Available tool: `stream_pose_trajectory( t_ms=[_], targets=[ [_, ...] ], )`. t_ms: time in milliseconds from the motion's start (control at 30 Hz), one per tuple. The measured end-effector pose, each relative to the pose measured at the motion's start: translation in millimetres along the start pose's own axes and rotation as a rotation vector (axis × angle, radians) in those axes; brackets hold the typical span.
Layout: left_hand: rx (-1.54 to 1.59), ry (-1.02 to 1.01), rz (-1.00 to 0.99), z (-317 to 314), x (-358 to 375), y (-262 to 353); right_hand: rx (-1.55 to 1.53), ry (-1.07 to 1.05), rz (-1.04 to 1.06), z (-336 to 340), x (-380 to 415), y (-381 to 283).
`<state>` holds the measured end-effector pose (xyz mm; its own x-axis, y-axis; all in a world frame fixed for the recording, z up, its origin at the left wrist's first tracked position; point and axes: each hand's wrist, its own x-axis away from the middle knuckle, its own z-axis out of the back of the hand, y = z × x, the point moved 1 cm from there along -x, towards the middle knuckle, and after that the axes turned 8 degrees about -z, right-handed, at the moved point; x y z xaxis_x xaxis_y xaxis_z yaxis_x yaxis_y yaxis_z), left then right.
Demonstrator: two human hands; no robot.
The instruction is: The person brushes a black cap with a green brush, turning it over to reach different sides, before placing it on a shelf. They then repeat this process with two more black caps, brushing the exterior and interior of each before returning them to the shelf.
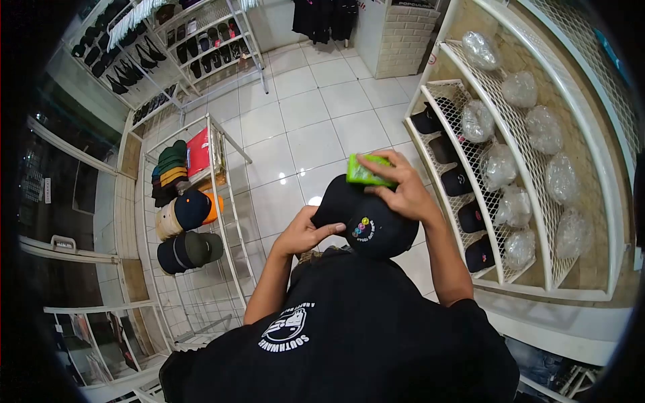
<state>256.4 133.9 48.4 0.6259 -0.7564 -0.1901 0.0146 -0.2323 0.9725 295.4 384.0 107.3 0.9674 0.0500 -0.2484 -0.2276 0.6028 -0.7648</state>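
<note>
A black cap (386, 232) with a small colourful round print and white lettering is held in front of my chest. My left hand (302, 232) grips it on the left near the brim, with the thumb pressed on the fabric. Between the fingers and thumb of my right hand (406, 188) is a bright green rectangular block (359, 176), right over the cap's upper edge. I cannot tell whether the block is a brush or a sponge. Part of it lies hidden behind the fingers.
On the right, a white mesh shelf (537, 228) bears plastic-wrapped bundles (500, 164) and a row of dark caps (457, 181). To the left stands a white rack (232, 221) with stacked caps (191, 209) and a red packet (198, 153). White tiled floor (316, 144) stretches ahead.
</note>
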Motion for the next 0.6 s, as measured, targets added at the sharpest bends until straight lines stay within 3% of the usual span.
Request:
stream_pose_trajectory(
  t_ms=[67, 133, 200, 267, 333, 367, 400, 467, 533, 600],
  targets=[
    [-0.006, 0.0, 0.029, 1, -1, 2, -0.116, -0.19, 0.088, -9, 6, -21],
    [-0.018, -0.017, 0.055, 3, -1, 5, -0.135, -0.15, 0.101, -9, 4, -9],
    [-0.112, -0.026, 0.059, 5, 3, 7, -0.232, -0.091, -0.099, 3, -4, 12],
    [-0.015, 0.029, 0.081, -2, 2, 8, -0.217, -0.064, -0.13, 0, 0, 16],
    [0.078, 0.088, 0.107, -2, 2, 7, 0.101, -0.127, 0.143, -8, 5, -14],
    [0.022, 0.069, 0.083, 2, 3, 4, 0.031, -0.219, 0.199, -10, 6, -25],
    [-0.034, 0.048, 0.058, 4, 2, 2, 0.029, -0.214, 0.194, -10, 5, -20],
    [0.026, 0.071, 0.087, -1, 2, 10, -0.327, -0.159, -0.048, -6, -3, 6],
    [-0.006, 0.082, 0.058, -3, 3, 13, -0.197, -0.069, -0.113, 2, -10, 19],
    [0.031, 0.11, 0.061, 0, 3, 1, -0.012, -0.086, 0.036, -7, 0, 6]
  ],
)
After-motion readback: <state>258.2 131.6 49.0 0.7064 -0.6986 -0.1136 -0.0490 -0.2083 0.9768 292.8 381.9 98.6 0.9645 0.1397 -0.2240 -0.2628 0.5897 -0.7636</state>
